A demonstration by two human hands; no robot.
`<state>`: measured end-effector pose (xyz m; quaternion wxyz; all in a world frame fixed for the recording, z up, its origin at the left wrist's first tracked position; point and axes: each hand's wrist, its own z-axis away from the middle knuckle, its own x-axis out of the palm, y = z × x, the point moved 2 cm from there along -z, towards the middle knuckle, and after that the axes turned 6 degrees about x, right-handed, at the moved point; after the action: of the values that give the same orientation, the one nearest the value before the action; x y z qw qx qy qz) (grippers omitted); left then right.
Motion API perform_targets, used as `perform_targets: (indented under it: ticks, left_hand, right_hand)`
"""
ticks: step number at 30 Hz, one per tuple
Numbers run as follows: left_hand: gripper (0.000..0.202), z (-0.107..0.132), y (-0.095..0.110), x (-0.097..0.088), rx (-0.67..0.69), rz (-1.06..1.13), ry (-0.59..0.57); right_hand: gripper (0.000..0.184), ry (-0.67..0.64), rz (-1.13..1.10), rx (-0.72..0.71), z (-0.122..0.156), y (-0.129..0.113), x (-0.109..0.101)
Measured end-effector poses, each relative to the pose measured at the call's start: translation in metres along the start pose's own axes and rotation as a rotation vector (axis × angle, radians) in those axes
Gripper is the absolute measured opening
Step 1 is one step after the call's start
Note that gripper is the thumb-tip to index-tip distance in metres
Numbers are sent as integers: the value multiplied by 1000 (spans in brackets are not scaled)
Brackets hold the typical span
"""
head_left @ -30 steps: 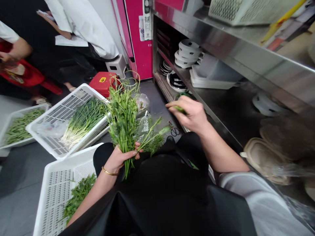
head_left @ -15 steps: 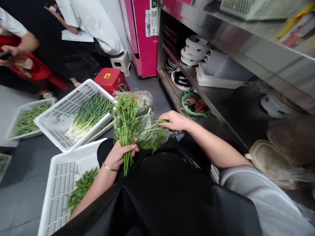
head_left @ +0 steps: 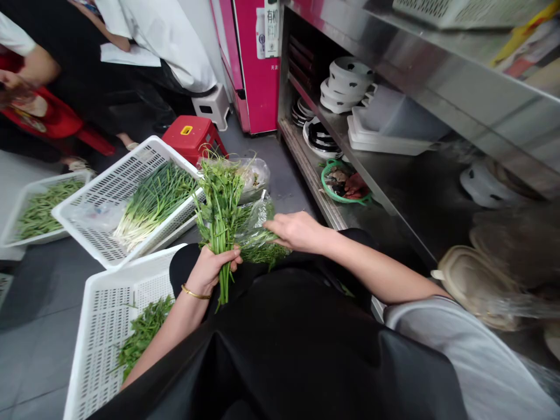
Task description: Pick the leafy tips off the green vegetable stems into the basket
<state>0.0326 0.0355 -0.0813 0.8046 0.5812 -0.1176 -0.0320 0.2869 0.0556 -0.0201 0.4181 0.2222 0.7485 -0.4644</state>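
My left hand, with a gold bracelet at the wrist, is closed round the stems of an upright bunch of leafy green herbs. My right hand reaches left over my lap, its fingers closed on greens at a clear plastic bag of herbs just right of the bunch. What exactly the fingers pinch is hard to make out. A black apron covers my lap below both hands.
A white basket with loose greens lies at my left knee. Behind it are a white basket of green onions, a tray of green beans, a red stool and other people. Steel shelves with dishes run along the right.
My right hand came down from near the shelf and moved left to the plastic bag beside the bunch. The left hand kept hold of the herbs.
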Motion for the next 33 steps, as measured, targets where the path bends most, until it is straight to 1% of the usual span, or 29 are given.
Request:
perform_targets:
  ticks: [1,2,3,4,5,6,7,8,10,11,12,13,14,16,18,19,20,21,23,25,26,27,29,31,33]
  left_hand:
    - [14,0,1,1,6,-4,-2]
    - [14,1,1,2,7,-7,-7]
    - [14,2,1,3,3,-7,-15]
    - [14,4,1,5,-4,-3,-27]
    - [14,6,0,6,-14,5,-41]
    - [14,7,-1,8,-23,20,-53]
    - [14,8,-3,10,-33,39,-62]
    - [15,9,-5,12,-41,61,-64]
    - [15,7,-8,15,-60,103,-48]
    - [16,6,-10,15,-70,122,-35]
    - [18,4,-10,16,-79,139,-30]
    - [21,2,-10,15,-85,150,-35]
    - [26,0,-10,15,-83,154,-41]
    - [35,-5,-7,12,-58,147,-51]
    - [37,-8,-3,11,-45,140,-71]
    - [36,-9,-1,12,-52,146,-96]
    - [35,-10,1,15,-67,161,-134]
    - [35,-10,3,18,-84,182,-177]
    - [33,-8,6,27,-103,222,-250]
    - [30,-6,10,34,-100,232,-292]
    - [27,-5,11,36,-99,227,-306]
    - [25,-4,11,36,-98,221,-316]
    - [24,-3,11,32,-90,223,-314]
    - [26,-4,10,25,-84,230,-283]
    - [28,-7,8,20,-96,220,-245]
  right_hand:
    - [22,-145,135,-85,0,-9,7]
    - [19,-256,223,-141,0,-15,14]
    - [18,-326,252,-173,0,-20,21]
    - [17,-357,217,-188,1,-22,27]
    - [15,-350,121,-185,2,-23,32]
    - [14,-305,-24,-153,3,-22,37]
    - [15,-219,-202,-80,3,-19,40]
    - [19,-99,-398,33,4,-12,41]
    - [26,194,-789,319,7,9,38]
    - [28,325,-952,444,9,21,33]
    - [29,424,-1078,527,13,32,26]
    - [31,480,-1156,562,16,43,15]
    - [32,496,-1185,556,20,51,1]
    - [31,485,-1128,492,29,58,-29]
    - [28,453,-995,439,35,52,-51]
    - [26,417,-911,414,35,44,-55]
    - [24,357,-821,382,32,33,-53]
    - [22,271,-729,342,27,21,-46]
    - [23,58,-570,259,11,-3,-17]
    - [24,-104,-508,265,-5,-18,16]
    - [25,-146,-504,282,-12,-22,30]
    - [28,-160,-512,294,-16,-23,41]
    - [30,-130,-537,284,-19,-20,49]
    - [32,-89,-549,299,-16,-13,46]
    - [35,-81,-558,377,-13,-6,42]
